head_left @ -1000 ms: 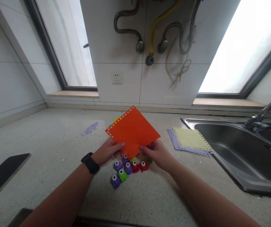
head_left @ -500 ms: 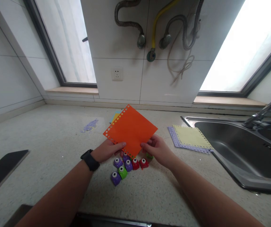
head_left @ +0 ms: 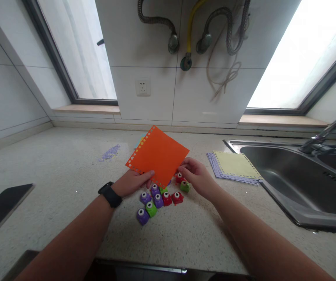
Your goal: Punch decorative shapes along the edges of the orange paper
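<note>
An orange sheet of paper (head_left: 162,155) is held up over the counter, turned with a corner toward me. Star- and flower-like holes run along its left and lower-left edges. My left hand (head_left: 134,182) grips the lower-left edge, thumb on top and fingers hidden beneath. At the right edge, my right hand (head_left: 197,176) pinches the sheet between thumb and bent fingers. Just below the paper lie several small craft punches: a purple punch (head_left: 142,216), a green punch (head_left: 151,209), a red punch (head_left: 177,197) and others, some partly covered by the sheet.
Right of my hands, a pale yellow punched sheet (head_left: 238,164) lies on purple sheets (head_left: 219,171), beside a steel sink (head_left: 276,187). Purple paper scraps (head_left: 109,152) lie at the left. Blue and yellow paper (head_left: 140,141) shows behind the orange sheet. A dark flat board (head_left: 6,207) is far left.
The orange sheet has shifted slightly left and turned a little. My right hand's thumb has slid from the sheet's face toward its right edge, uncovering red and green punches.
</note>
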### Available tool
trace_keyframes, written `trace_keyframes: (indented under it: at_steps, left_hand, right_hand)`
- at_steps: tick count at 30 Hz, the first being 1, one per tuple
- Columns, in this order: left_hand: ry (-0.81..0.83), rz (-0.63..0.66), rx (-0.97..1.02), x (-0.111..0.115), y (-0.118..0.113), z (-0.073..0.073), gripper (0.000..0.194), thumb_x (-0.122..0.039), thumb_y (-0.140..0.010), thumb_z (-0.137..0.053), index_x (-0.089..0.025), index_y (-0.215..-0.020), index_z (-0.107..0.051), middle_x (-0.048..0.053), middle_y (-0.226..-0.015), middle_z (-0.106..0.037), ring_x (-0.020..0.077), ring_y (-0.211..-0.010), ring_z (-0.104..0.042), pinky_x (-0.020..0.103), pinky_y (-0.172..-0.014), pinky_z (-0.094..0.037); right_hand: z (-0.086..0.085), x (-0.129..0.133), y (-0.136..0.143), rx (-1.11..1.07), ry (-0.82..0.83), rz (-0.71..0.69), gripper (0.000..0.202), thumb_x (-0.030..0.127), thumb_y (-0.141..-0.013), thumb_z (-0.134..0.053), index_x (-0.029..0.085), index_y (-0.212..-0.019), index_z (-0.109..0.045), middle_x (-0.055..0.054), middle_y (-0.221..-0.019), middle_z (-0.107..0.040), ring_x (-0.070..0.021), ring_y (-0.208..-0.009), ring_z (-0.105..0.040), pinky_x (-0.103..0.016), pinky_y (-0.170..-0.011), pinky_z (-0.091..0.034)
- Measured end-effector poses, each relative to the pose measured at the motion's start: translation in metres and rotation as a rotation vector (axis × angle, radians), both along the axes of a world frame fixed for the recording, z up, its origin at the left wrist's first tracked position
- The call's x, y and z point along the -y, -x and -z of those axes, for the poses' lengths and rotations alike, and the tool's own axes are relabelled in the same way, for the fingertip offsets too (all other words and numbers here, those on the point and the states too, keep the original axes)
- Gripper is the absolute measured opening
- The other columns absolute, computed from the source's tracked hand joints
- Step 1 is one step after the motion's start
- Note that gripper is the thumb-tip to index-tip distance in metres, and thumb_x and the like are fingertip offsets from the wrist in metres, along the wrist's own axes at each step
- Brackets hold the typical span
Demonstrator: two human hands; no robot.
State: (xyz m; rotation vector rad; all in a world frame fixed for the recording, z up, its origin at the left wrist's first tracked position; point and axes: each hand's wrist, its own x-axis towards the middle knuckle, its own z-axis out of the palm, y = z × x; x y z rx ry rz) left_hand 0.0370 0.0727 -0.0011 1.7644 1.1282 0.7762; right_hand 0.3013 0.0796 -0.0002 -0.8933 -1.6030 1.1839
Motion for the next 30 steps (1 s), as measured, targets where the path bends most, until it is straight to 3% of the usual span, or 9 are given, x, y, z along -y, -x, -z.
trace_keyframes:
  at_steps: [3,8,14,20,30]
  left_hand:
    - [0.001,-0.029,0.001,-0.001,0.001,0.002,0.053,-0.052,-0.095,-0.053,-0.019,-0.054,-0.059,0.0,-0.055,-0.053,0.0143,-0.054,-0.043,0.029,-0.056,-0.034]
    - [0.025,-0.125,0.048,-0.002,0.0,0.009,0.058,-0.061,-0.094,-0.05,-0.02,-0.052,-0.058,-0.002,-0.05,-0.046,0.0142,-0.052,-0.041,0.029,-0.055,-0.032]
    - [0.041,-0.26,0.113,0.002,0.02,0.015,0.057,-0.064,-0.093,-0.048,-0.021,-0.057,-0.059,-0.001,-0.054,-0.052,0.0138,-0.05,-0.041,0.028,-0.052,-0.032]
    - [0.019,-0.369,0.157,0.012,0.052,0.025,0.062,-0.065,-0.095,-0.046,-0.02,-0.053,-0.057,-0.004,-0.046,-0.042,0.0127,-0.047,-0.036,0.027,-0.053,-0.029]
    - [0.08,-0.277,0.187,0.007,0.048,0.025,0.063,-0.066,-0.095,-0.047,-0.02,-0.054,-0.06,-0.005,-0.044,-0.038,0.0118,-0.045,-0.032,0.028,-0.051,-0.026]
  right_hand:
    - [0.003,-0.004,-0.006,0.067,-0.081,0.072,0.018,0.039,-0.093,-0.063,0.022,-0.099,-0.061,-0.005,-0.088,-0.072,-0.0196,-0.082,-0.068,-0.036,-0.076,-0.052]
    - [0.005,-0.005,-0.016,0.494,-0.316,0.231,0.014,0.032,-0.096,-0.06,0.022,-0.105,-0.064,-0.007,-0.095,-0.068,-0.0212,-0.083,-0.061,-0.037,-0.073,-0.048]
    - [0.006,-0.007,-0.021,0.642,-0.337,0.134,0.011,0.031,-0.098,-0.061,0.022,-0.101,-0.067,-0.01,-0.105,-0.068,-0.0226,-0.092,-0.061,-0.037,-0.08,-0.049]
    - [0.007,-0.008,-0.019,0.693,-0.308,0.054,0.006,0.024,-0.096,-0.062,0.021,-0.096,-0.067,-0.006,-0.095,-0.068,-0.02,-0.087,-0.06,-0.035,-0.079,-0.047]
    - [-0.001,0.005,-0.007,0.763,-0.322,-0.046,0.005,0.023,-0.095,-0.062,0.021,-0.096,-0.067,-0.005,-0.093,-0.065,-0.0181,-0.082,-0.058,-0.033,-0.074,-0.046]
